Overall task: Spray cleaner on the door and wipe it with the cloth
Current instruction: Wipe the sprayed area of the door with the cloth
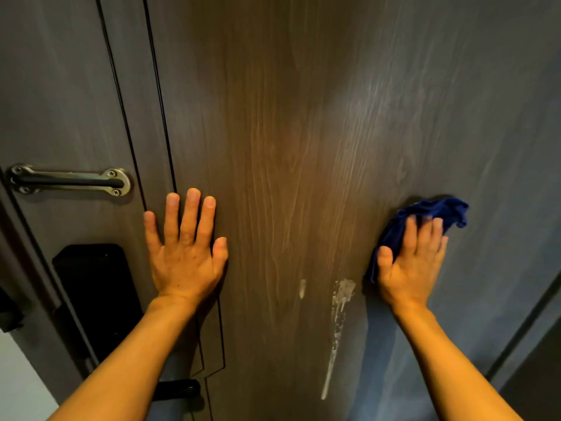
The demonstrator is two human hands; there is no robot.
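A dark wood-grain door [288, 132] fills the view. My right hand [409, 262] presses a crumpled blue cloth [437, 209] flat against the door at the right. My left hand [185, 244] lies flat on the door with fingers spread and nothing in it, near the grooved lines at the left. A whitish foamy streak of cleaner [338, 317] runs down the door between my hands, with a smaller drip [302, 288] to its left. No spray bottle is in view.
A metal latch bar [68, 179] is screwed on at the upper left. Below it sits a black lock plate [97, 287], and a black lever handle [179, 388] shows behind my left forearm. The door frame edge [528, 323] runs along the lower right.
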